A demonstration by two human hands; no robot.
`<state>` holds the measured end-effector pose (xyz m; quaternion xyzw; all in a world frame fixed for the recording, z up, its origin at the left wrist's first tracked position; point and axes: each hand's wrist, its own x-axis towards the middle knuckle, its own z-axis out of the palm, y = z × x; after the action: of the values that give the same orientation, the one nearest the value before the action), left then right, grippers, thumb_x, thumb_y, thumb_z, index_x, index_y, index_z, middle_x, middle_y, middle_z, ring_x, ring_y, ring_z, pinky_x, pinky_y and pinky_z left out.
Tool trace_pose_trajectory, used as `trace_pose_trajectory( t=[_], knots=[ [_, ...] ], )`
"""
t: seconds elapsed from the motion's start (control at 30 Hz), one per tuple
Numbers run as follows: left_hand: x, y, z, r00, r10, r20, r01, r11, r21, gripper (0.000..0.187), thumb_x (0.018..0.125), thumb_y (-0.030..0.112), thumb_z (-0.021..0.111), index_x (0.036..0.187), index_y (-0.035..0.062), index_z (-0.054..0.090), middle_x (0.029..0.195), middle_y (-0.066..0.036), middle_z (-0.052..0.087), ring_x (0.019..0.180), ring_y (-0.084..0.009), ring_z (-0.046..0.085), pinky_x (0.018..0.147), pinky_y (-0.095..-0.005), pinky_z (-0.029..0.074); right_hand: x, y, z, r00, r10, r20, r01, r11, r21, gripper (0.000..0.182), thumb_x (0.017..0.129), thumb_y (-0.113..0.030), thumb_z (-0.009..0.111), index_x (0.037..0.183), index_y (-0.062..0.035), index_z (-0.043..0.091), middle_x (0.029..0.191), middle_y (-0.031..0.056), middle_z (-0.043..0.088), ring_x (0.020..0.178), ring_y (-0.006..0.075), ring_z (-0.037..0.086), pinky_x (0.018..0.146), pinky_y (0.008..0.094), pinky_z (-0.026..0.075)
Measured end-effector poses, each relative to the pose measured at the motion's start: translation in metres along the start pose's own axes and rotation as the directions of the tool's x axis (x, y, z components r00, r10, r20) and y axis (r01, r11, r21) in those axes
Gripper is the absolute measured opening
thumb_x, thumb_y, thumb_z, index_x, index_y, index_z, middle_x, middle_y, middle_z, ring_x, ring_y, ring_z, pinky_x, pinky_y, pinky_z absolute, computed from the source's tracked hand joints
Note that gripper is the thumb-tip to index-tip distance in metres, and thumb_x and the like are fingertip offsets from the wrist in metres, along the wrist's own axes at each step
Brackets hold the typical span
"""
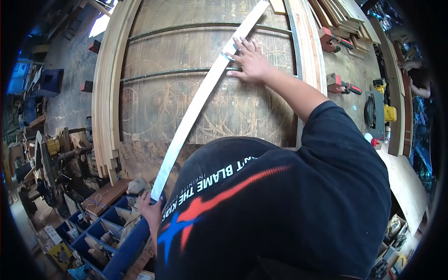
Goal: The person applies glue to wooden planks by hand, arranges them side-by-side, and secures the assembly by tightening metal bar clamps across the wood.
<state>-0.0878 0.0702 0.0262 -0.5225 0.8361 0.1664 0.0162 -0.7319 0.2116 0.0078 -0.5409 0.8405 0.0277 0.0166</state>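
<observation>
A long pale strip (200,100) lies diagonally over the wooden workbench (158,107), its far end past a dark crossbar. My right hand (249,60) rests at the strip's upper part with its fingers spread, the fingertips touching its edge. At the strip's near end, beside my shirt, my left hand (150,209) is wrapped round the end. Two thin dark bars (163,73) run across the bench beneath the strip.
Stacked boards (109,93) line the bench's left side, and more boards (310,51) the right. Red clamps (333,83) and a yellow tool (389,113) lie farther right. A blue compartment box (112,217) stands at lower left. Another person's arm (420,88) shows at the far right.
</observation>
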Motion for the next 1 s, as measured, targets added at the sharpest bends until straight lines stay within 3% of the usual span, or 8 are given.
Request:
trace_pose_trajectory(
  t=[0.13,0.37,0.5,0.77,0.9,1.0],
  knots=[
    [0.012,-0.017,0.0,0.997,0.077,-0.005,-0.077,0.997,0.012,0.053,0.066,0.018,0.089,0.116,0.0076,0.076,0.131,-0.014,0.066,0.134,-0.0386,0.048,0.114,-0.0483,0.035,-0.02,-0.046,0.008,1.0,-0.007,-0.001,0.007,1.0,0.029,0.089,0.09,-0.086,0.032,0.159,-0.03,0.037,0.169,0.0226,0.012,0.157,0.0405,0.007,0.125,0.0608,0.004],
    [0.028,-0.042,-0.001,0.974,0.226,-0.023,-0.227,0.973,-0.028,0.052,0.065,0.019,0.089,0.115,0.0115,0.077,0.13,-0.012,0.066,0.134,-0.0371,0.049,0.114,-0.0482,0.035,-0.051,-0.141,0.026,0.997,0.012,-0.075,-0.004,0.995,0.103,0.082,0.09,-0.079,0.045,0.157,-0.0325,0.041,0.169,0.0246,0.011,0.156,0.0452,0.008,0.122,0.0645,0.006],
    [0.029,-0.058,0.009,0.95,0.309,-0.054,-0.312,0.946,-0.082,0.052,0.067,0.019,0.089,0.116,0.0095,0.076,0.127,-0.011,0.067,0.132,-0.0364,0.05,0.113,-0.0483,0.036,-0.068,-0.193,0.026,0.999,0.022,-0.048,-0.014,0.988,0.156,0.088,0.089,-0.084,0.038,0.157,-0.0284,0.043,0.168,0.0268,0.007,0.157,0.0439,0.004,0.122,0.0645,0.003],
    [0.021,-0.062,0.015,0.93,0.351,-0.112,-0.364,0.921,-0.139,0.05,0.068,0.02,0.089,0.114,0.0082,0.075,0.126,-0.011,0.067,0.13,-0.038,0.052,0.111,-0.0493,0.039,-0.104,-0.286,0.017,0.983,-0.182,0.013,0.174,0.954,0.244,0.089,0.089,-0.086,0.034,0.158,-0.0284,0.04,0.168,0.0266,0.011,0.157,0.0439,0.004,0.122,0.0647,-0.001],
    [0.013,-0.063,0.018,0.911,0.379,-0.161,-0.404,0.9,-0.166,0.05,0.068,0.021,0.089,0.115,0.0096,0.076,0.127,-0.011,0.067,0.13,-0.0384,0.053,0.11,-0.0493,0.039,-0.109,-0.298,0.006,0.968,-0.249,-0.039,0.252,0.941,0.224,0.087,0.09,-0.085,0.033,0.158,-0.0315,0.039,0.168,0.0262,0.011,0.157,0.0435,0.003,0.122,0.064,-0.004],
    [0.005,-0.064,0.021,0.913,0.366,-0.178,-0.393,0.908,-0.145,0.052,0.068,0.023,0.089,0.116,0.0108,0.075,0.128,-0.012,0.067,0.131,-0.0385,0.052,0.111,-0.0495,0.039,-0.087,-0.262,-0.005,0.999,0.018,0.037,-0.024,0.989,0.149,0.082,0.092,-0.082,0.034,0.158,-0.033,0.039,0.169,0.0235,0.009,0.157,0.043,0.001,0.123,0.0648,0.0]
  ],
)
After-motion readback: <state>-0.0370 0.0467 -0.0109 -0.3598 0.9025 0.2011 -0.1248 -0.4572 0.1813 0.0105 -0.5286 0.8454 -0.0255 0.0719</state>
